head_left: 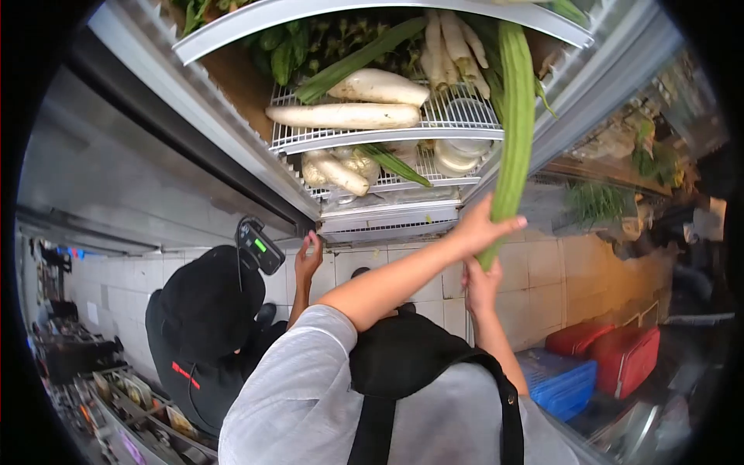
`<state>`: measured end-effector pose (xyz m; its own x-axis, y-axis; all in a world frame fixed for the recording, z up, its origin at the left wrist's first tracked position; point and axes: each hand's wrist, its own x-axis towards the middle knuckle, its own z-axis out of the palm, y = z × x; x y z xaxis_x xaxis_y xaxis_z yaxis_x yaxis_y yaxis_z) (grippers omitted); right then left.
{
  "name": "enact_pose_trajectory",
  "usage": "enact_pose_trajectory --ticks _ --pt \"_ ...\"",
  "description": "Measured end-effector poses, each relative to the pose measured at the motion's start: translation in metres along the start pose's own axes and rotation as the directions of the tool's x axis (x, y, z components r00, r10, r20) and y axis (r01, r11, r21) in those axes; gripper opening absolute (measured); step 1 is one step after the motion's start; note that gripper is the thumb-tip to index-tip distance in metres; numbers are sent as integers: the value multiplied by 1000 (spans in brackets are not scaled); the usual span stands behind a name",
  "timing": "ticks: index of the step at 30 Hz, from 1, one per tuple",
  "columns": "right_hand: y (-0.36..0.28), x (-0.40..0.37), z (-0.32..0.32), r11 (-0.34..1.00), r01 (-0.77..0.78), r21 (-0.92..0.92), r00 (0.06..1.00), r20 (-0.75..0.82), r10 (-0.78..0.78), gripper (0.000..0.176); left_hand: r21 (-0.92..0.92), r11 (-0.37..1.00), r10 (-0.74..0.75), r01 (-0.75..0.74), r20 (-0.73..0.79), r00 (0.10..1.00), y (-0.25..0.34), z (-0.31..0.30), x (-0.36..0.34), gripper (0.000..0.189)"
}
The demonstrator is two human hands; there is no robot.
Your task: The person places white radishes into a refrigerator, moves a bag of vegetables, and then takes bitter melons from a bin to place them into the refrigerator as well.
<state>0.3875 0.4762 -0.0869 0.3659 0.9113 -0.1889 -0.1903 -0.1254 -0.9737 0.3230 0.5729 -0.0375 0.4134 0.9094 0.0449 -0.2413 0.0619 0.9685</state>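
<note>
A long green ridge gourd [514,116] stands almost upright in front of the fridge's right side, its top reaching up to the upper shelf. My left hand [482,226] is wrapped around its lower part. Just below, my right hand [482,284] is closed at the gourd's bottom end, with some fingers hidden. Behind it, the wire shelf [310,142] carries two big white radishes [345,116], several slimmer white roots [452,48] and another ridge gourd [363,60].
A lower shelf holds wrapped white vegetables [341,172] and round clear containers [459,155]. At left, a co-worker in a black cap [213,287] crouches close by, with one hand [308,260] near the fridge's base. Blue [559,381] and red crates [626,360] stand at right.
</note>
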Motion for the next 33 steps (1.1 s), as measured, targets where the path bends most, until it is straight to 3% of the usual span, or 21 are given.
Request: enact_pose_trajectory --ticks 1,4,5,6,8,10,12,13,16,17,19,22,23,25,29,32,33 --pt "5 -3 -19 999 12 -48 998 -66 -15 22 72 997 22 -27 57 998 -5 6 -6 68" --pt "8 -23 -71 978 30 -209 991 -121 -57 17 316 943 113 -102 -17 993 -14 16 -40 90" --pt "4 -34 -84 964 18 -267 987 -148 -60 16 418 897 212 -141 -127 969 -16 18 -52 96" --pt "0 -46 -96 938 6 -346 987 -150 -62 16 547 779 425 -306 -103 899 -17 16 -62 92" --pt "-5 -72 -117 870 -24 -492 985 -162 -65 16 743 406 762 -533 46 646 -17 10 -80 84" --pt "3 -97 -137 765 86 -639 972 -115 -205 16 752 148 652 -642 414 635 -8 14 -91 64" --pt "3 -112 -138 629 134 -766 954 -71 -290 17 667 -98 447 -738 692 566 -8 23 -93 47" --pt "-6 -123 -135 555 125 -823 950 -63 -306 17 637 -92 495 -765 696 520 -14 28 -95 29" --pt "-31 -149 -123 236 150 -960 925 52 -376 19 603 64 196 -795 773 603 -41 42 -110 18" --pt "-38 -155 -118 110 160 -981 916 106 -386 20 562 128 233 -817 784 576 -45 47 -117 18" --pt "-49 -170 -103 5 159 -987 923 147 -354 21 461 269 303 -846 793 529 -53 59 -143 19" --pt "-56 -196 -90 -102 142 -985 930 168 -326 20 428 497 323 -755 716 619 -61 63 -174 25" --pt "-54 -205 -88 -148 111 -983 939 152 -309 19 473 537 215 -699 724 656 -64 66 -186 28" --pt "-46 -222 -92 -222 22 -975 952 88 -294 16 454 583 170 -674 743 648 -69 73 -207 26" --pt "-34 -264 -112 -108 -3 -994 966 25 -258 12 406 670 90 -622 787 610 -74 85 -248 22" --pt "-28 -299 -123 25 -16 -1000 982 -21 -187 15 325 711 144 -624 801 581 -72 88 -272 20" --pt "-29 -309 -122 322 -116 -940 970 -177 -165 16 310 733 137 -605 804 578 -66 89 -276 19"
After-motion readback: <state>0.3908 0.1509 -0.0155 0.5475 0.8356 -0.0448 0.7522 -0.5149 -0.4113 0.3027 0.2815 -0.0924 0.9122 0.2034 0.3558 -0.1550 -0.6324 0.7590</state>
